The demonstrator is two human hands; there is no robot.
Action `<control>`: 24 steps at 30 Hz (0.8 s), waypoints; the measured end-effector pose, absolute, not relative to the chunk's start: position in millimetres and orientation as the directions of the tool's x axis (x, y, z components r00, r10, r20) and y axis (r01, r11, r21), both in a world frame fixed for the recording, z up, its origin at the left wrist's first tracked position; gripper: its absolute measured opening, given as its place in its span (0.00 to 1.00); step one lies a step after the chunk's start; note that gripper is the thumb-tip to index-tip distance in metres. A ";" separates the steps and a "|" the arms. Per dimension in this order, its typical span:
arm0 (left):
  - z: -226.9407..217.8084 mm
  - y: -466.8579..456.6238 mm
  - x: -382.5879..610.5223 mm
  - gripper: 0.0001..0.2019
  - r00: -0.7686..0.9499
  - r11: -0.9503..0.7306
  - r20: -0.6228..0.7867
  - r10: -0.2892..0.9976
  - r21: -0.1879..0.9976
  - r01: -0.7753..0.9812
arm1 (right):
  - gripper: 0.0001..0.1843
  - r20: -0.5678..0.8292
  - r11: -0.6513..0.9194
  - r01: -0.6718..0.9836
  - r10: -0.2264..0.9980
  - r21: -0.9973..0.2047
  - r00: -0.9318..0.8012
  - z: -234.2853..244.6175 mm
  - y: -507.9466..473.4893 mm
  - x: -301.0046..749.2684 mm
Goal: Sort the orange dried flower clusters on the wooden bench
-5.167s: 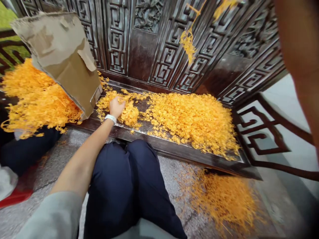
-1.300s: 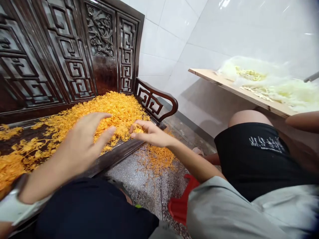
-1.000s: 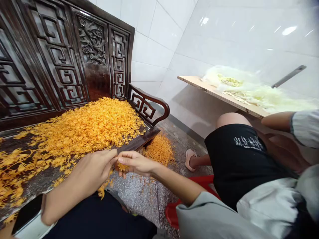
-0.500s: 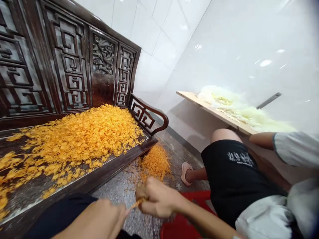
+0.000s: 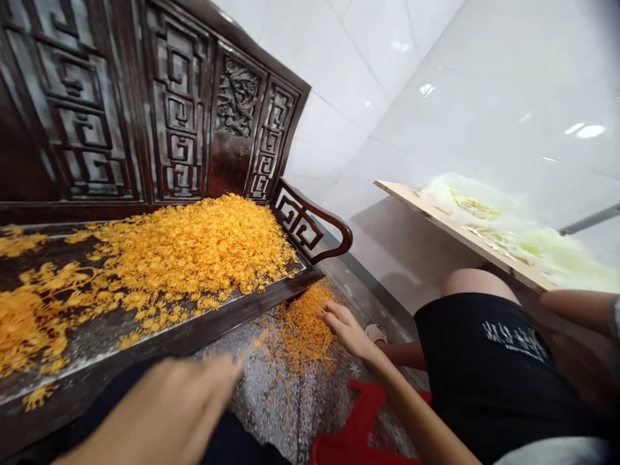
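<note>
I log right hand [image 5: 347, 328], open, fingers spread on the floor pile [image 5: 300, 336] of orange strands below the bench's [image 5: 217, 320] right front corner; left hand [image 5: 169, 413], blurred, nearest me, a strand [image 5: 259, 338] at its fingertips, whether pinched I cannot tell; seat pile [image 5: 194, 245] across the bench's right end.

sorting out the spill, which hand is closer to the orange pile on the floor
Right. The right hand lies on the right edge of the orange pile, fingers touching the strands. The left hand is apart from it, lower left, blurred.
</note>
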State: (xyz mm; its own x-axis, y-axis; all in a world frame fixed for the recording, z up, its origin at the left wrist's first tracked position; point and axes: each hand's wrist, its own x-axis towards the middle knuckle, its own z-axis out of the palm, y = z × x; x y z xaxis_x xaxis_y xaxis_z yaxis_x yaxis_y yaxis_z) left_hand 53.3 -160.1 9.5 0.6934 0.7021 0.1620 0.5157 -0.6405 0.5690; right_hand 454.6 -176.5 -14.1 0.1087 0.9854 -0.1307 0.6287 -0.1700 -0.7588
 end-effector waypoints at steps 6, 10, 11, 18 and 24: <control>6.0 -88.1 56.6 0.24 0.397 -0.163 0.027 0.917 0.936 0.313 | 0.18 -0.033 0.057 0.326 0.964 -0.944 -0.263 2.8 -98.6 356.1; 8.0 -79.0 51.2 0.20 0.263 0.196 -0.183 0.947 0.980 -0.022 | 0.25 0.111 0.204 0.252 0.934 -0.946 -0.340 25.0 -55.9 307.0; 11.5 -76.8 49.3 0.19 0.236 0.209 -0.181 0.955 0.973 -0.095 | 0.27 0.128 0.225 0.251 0.928 -0.942 -0.350 28.8 -49.9 297.9; 22.7 -60.9 48.0 0.16 0.153 -0.039 0.048 0.987 0.998 -0.056 | 0.30 0.302 0.427 0.324 0.878 -0.844 -0.371 32.8 -30.1 251.7; 9.5 -53.2 51.5 0.05 0.148 -0.180 0.185 0.971 0.982 -0.051 | 0.32 0.345 0.491 0.352 0.848 -0.797 -0.402 35.1 -22.3 245.1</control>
State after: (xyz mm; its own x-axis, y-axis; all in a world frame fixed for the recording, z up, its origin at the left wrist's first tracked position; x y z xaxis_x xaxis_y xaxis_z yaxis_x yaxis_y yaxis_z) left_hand 51.5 -53.2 9.5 0.1480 0.9715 0.1853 -0.0514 -0.1795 0.9824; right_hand 245.1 -22.3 35.1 -0.4020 0.8483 0.3447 0.3524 0.4908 -0.7968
